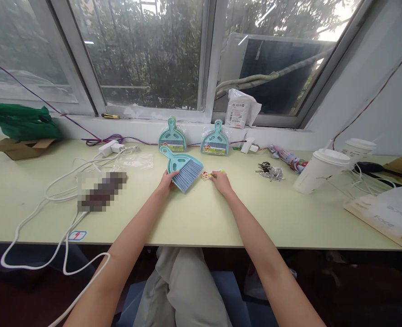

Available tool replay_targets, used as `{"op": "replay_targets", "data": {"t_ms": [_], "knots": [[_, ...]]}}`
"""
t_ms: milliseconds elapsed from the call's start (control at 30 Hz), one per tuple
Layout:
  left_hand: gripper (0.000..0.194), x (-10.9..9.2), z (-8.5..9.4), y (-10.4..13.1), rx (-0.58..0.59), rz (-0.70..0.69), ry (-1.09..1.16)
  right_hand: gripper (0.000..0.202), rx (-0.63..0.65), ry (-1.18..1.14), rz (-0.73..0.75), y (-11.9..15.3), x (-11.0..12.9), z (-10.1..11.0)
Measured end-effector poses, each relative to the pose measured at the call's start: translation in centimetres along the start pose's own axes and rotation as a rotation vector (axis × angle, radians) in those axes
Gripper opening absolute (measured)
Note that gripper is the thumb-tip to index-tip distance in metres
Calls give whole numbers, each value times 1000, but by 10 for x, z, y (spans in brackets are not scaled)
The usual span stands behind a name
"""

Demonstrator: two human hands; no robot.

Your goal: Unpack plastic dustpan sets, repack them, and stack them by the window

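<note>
My left hand (167, 181) grips the edge of a small teal dustpan (181, 161), which is tilted above the table. A brush with grey-blue bristles (189, 175) is nested in the pan. To its right, my right hand (222, 182) pinches a small colourful paper label (206, 175) with red, yellow and green print, just beside the bristles. Part of the label is hidden by the fingers. Behind, two more dustpan sets lean against the wall below the window: the left set (172, 135) and the right set (215, 139), both with the label showing at the front.
White cables (47, 195) and a pixelated object (102, 193) lie at left, near a cardboard box (20, 149) and green bag (22, 121). At right are keys (270, 171), a folded umbrella (287, 158), white cups (320, 170) and a paper bag (388, 213). The table's front edge (201, 246) is close.
</note>
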State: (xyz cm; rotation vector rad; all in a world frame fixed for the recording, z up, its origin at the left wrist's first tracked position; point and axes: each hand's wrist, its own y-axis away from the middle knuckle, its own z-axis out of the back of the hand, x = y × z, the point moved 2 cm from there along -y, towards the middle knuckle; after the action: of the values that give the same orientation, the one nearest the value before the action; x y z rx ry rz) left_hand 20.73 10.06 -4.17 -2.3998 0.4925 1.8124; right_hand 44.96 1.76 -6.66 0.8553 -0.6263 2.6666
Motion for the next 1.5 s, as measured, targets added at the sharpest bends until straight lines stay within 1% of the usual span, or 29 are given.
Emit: {"op": "replay_targets", "data": {"t_ms": [100, 167, 267, 300, 333, 367, 433, 500, 533, 600, 667, 767, 867, 933, 1000, 1067, 1100, 1133, 1167, 1200, 1267, 1333, 1433, 1500], "knots": [[40, 0, 0, 1, -11, 14, -3, 23, -59, -84, -54, 0, -1, 6], [39, -1, 0, 2, -13, 23, 1, 23, -150, -214, -58, -1, 4, 14], [40, -2, -4, 5, 5, 23, 12, 27, -321, -452, 35, 2, 24, 22], [40, -2, -6, 6, 17, 22, 16, 29, -347, -512, 82, 4, 34, 22], [40, -1, -7, 7, 31, 20, 20, 30, -342, -556, 130, 6, 43, 19], [41, -1, -9, 8, 50, 17, 25, 30, -306, -582, 172, 9, 52, 15], [42, -1, -11, 10, 85, 5, 31, 27, -186, -564, 225, 14, 65, 2], [44, -1, -11, 10, 91, -3, 15, 25, -89, -477, 239, 16, 69, -10], [44, -1, -11, 10, 82, -3, 3, 25, -67, -426, 232, 17, 67, -13], [44, -1, -9, 10, 51, 1, -17, 27, -66, -369, 205, 15, 61, -15], [43, -2, -8, 9, 27, 9, -20, 31, -81, -365, 182, 13, 55, -12], [40, -2, -8, 8, 23, 10, -7, 35, -59, -340, 162, 13, 51, -6], [41, -2, -7, 6, 27, 9, -9, 32, -36, -259, 132, 15, 52, -2], [43, 0, -6, 5, 22, 9, -18, 29, -83, -252, 110, 15, 53, 4], [45, 1, -4, 3, 20, 14, -27, 32, -181, -346, 90, 12, 54, 13], [46, 2, -3, 1, 22, 15, -30, 43, -264, -552, 78, 9, 56, 25], [46, 3, -3, 1, 23, 14, -30, 48, -277, -666, 80, 8, 58, 31], [46, 3, -3, 0, 23, 13, -28, 52, -263, -764, 90, 8, 61, 37], [47, 4, -3, 0, 23, 11, -22, 55, -229, -827, 113, 8, 65, 41], [47, 4, -4, 1, 31, 10, -14, 55, -182, -841, 148, 9, 70, 44], [47, 4, -7, 3, 63, 13, -3, 50, -106, -725, 243, 14, 80, 44], [46, 3, -10, 6, 105, 14, 3, 42, -81, -494, 349, 21, 90, 36], [43, 1, -15, 12, 159, 13, 14, 42, -12, -150, 462, 31, 98, 14], [41, 0, -18, 16, 188, 4, 24, 47, 83, -6, 477, 35, 98, -2]]}}
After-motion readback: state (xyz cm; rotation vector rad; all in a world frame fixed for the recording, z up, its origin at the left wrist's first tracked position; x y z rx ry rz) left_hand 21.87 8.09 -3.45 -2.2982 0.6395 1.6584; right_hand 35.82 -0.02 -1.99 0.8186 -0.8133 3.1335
